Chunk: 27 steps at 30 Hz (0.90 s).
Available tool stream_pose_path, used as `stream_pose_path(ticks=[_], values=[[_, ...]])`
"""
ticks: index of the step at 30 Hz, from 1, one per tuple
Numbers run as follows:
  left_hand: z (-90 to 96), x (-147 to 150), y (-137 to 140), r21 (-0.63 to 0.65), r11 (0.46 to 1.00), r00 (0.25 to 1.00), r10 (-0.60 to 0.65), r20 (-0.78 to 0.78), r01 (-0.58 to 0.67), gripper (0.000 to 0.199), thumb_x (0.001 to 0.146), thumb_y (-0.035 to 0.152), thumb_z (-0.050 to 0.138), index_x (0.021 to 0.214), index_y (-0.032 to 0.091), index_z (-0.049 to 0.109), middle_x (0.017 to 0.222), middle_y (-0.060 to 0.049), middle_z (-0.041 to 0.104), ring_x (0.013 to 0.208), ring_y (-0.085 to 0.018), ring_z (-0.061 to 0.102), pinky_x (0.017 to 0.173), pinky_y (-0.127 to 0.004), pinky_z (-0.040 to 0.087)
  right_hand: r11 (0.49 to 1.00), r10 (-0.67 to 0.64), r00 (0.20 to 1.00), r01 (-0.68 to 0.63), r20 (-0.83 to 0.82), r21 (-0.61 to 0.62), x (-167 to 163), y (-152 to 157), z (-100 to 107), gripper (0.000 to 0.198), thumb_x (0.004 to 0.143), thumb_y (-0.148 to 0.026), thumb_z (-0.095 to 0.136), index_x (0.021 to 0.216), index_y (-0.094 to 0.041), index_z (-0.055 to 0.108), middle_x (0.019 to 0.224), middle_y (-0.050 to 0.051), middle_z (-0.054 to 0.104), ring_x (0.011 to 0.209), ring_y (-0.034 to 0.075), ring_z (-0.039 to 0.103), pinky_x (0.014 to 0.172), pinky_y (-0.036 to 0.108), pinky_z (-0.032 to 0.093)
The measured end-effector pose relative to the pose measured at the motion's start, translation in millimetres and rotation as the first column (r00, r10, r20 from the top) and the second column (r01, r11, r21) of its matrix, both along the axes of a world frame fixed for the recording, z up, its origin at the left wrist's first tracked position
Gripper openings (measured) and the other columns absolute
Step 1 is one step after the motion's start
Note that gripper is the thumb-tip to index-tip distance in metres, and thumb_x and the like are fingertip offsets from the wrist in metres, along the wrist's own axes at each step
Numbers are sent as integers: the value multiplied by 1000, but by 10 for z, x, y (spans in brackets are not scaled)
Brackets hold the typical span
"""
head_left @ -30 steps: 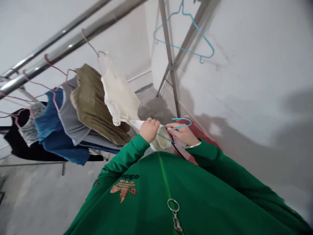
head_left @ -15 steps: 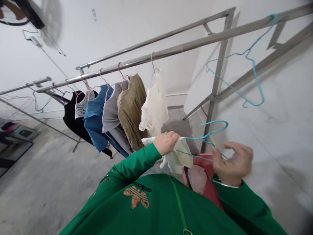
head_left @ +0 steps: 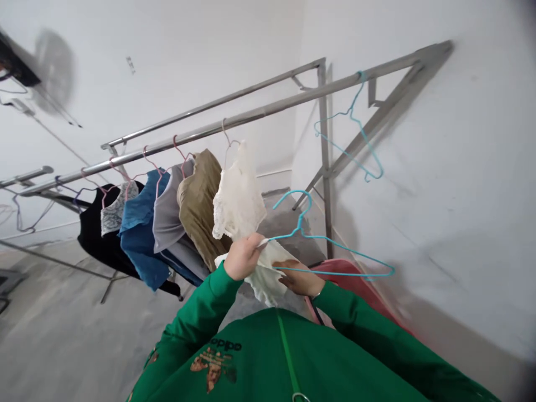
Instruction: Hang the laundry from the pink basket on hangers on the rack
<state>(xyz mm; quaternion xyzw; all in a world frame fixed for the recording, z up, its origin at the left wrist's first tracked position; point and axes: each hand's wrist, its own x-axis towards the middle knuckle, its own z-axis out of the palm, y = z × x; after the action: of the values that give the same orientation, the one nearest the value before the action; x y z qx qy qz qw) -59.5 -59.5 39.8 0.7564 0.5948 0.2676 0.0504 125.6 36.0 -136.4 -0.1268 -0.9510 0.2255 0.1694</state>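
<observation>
My left hand [head_left: 243,257] is closed round one end of a blue clothes hanger [head_left: 335,240] together with the top of a cream garment [head_left: 268,282]. The garment hangs down below that hand, its lower edge ruffled. The hanger's hook points up, and its other end sticks out bare to the right. Behind the hanger's bottom bar, my right hand [head_left: 299,277] reaches left to the garment and is closed on its cloth; some fingertips are hidden. A white lace top [head_left: 238,195] hangs on the rack just beyond my left hand.
A metal rail [head_left: 276,106] carries a khaki shirt [head_left: 199,206], a grey top [head_left: 170,223], a blue shirt [head_left: 144,218] and a black garment [head_left: 98,234]. Another blue hanger [head_left: 372,151] hangs bare at its right end. Below my right arm is a red tub-like thing [head_left: 364,285].
My right hand has left the hanger's right side and moved left to the cream garment. The hanger has swung more upright. My view has shifted right.
</observation>
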Motion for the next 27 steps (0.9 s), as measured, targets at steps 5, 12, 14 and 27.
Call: stream_pose_path(ticks=[5,12,14,27], values=[[42,-288,-3,54,993,994,104,15,-105,24,93,25,42,92,18,64,82,-7,67,78,-18,63,73,-27,50,996,-59,987,68,-148,57,374,235,98,22,90,-26,49,92,-16,69,87,11,71,85,22,65,80,37,51],[80,-623,-80,74,960,957,259,132,-270,27,89,36,48,76,17,63,63,0,58,61,-13,54,59,-22,43,883,-427,808,469,-406,5,1029,477,342,21,84,-41,59,79,-21,64,84,8,72,86,22,65,93,46,46],[75,-681,-75,76,952,949,283,136,-295,27,87,37,49,74,17,63,60,1,56,58,-12,52,57,-22,41,837,-514,754,545,-408,-48,1154,486,429,22,82,-43,61,78,-21,62,84,8,71,85,23,64,90,45,47],[-93,-698,109,200,961,975,207,-76,-189,26,88,39,55,81,19,70,66,-2,54,64,-15,52,61,-26,39,915,-378,700,380,-606,-131,1226,71,1119,12,88,-29,61,80,-21,57,91,8,69,91,20,67,79,38,55]])
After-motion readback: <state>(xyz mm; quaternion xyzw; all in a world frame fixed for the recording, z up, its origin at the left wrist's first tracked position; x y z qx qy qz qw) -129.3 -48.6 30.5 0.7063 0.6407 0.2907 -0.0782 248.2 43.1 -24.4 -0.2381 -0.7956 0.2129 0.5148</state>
